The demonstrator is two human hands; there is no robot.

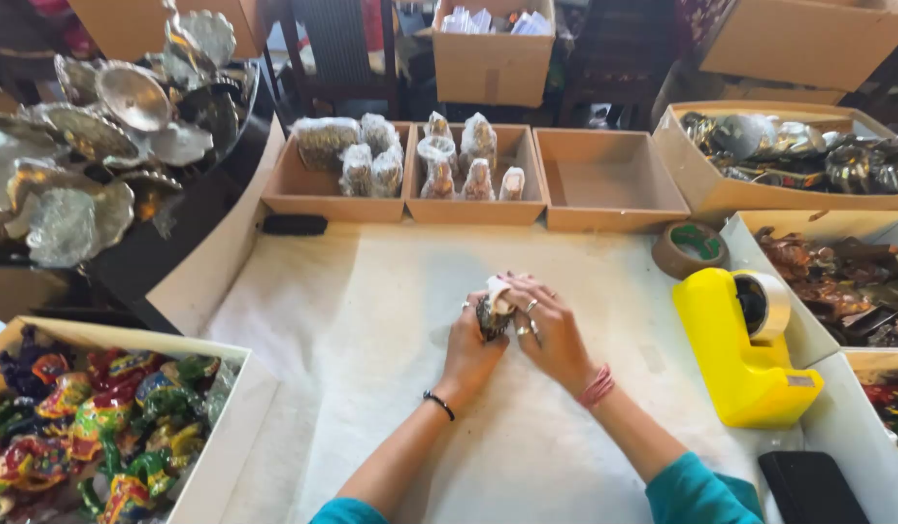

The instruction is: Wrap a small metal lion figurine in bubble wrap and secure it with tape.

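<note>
Head view, near to far: 2 bare forearms with teal sleeves at the bottom edge, reaching onto a white padded work surface (371, 320). Left hand (468, 344), black cord at the wrist, curled around a small dark figurine (492, 315) from the left side; right hand (551, 330), rings on the fingers and pink band at the wrist, folded over it from the right, pressing white wrapping (498, 291) onto its top. Figurine held between both hands at the middle of the surface, just above it. Near left, a box of bright multicoloured figures (90, 417). Near right, a black phone (808, 485), then a yellow tape dispenser (740, 349) and a brown tape roll (690, 247). Farther back, 3 shallow cardboard trays: left tray (323, 189) and middle tray (473, 204) with wrapped pieces, right tray (609, 180). Far left, silver shell-shaped dishes (80, 155).
</note>
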